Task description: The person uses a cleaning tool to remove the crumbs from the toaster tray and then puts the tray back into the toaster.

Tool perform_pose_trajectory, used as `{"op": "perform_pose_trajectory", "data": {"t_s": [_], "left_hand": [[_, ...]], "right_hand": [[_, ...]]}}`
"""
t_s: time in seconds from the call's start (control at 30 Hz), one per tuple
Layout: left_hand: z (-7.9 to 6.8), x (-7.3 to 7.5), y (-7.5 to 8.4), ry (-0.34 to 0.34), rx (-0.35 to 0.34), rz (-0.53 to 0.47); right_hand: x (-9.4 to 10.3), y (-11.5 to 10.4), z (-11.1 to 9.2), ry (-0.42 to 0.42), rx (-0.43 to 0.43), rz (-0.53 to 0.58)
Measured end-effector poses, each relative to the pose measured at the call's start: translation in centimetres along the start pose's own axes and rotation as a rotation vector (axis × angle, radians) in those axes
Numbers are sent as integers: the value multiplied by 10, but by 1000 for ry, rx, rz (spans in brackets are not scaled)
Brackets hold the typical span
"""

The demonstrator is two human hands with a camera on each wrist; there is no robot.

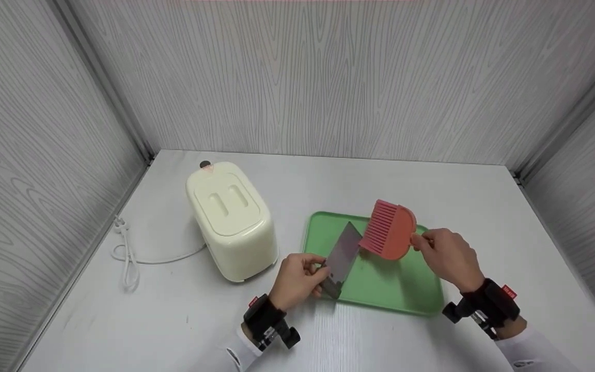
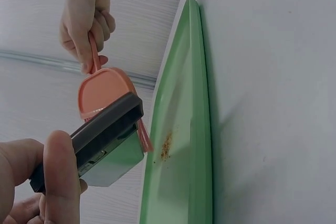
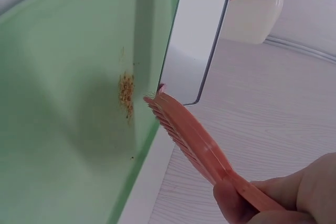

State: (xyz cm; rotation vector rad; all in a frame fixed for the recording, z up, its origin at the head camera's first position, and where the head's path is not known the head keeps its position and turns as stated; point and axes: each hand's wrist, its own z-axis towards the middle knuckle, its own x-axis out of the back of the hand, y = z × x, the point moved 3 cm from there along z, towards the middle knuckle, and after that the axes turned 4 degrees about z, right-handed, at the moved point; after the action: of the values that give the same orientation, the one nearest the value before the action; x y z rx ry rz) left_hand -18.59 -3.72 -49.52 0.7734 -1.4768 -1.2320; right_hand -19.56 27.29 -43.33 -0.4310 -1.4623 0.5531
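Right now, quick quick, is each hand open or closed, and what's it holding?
Left hand: closed, pinching the flat metal plate by its dark end.
Right hand: closed, holding the orange brush.

The toaster (image 1: 238, 227) is being borne by the surface (image 1: 452, 191), left of the serving tray (image 1: 416, 294); its power cord (image 1: 168, 261) is being trailed farther left. Crumbs (image 3: 126, 95) are being carried on the serving tray. Above it, the crumb tray (image 1: 343, 252) is being held just left of the brush (image 1: 393, 232).
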Motion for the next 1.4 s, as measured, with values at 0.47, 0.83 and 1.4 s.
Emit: {"op": "perform_pose_trajectory", "data": {"t_s": [0.47,0.83,1.4], "left_hand": [[0,0,-3,-2,-1,14],[-1,-1,-2,1,-3,36],[0,0,-1,4,2,37]], "right_hand": [[7,-5,8,92,79,-23],[-2,-13,16,106,141,-114],[-3,-2,9,32,135,-99]]}}
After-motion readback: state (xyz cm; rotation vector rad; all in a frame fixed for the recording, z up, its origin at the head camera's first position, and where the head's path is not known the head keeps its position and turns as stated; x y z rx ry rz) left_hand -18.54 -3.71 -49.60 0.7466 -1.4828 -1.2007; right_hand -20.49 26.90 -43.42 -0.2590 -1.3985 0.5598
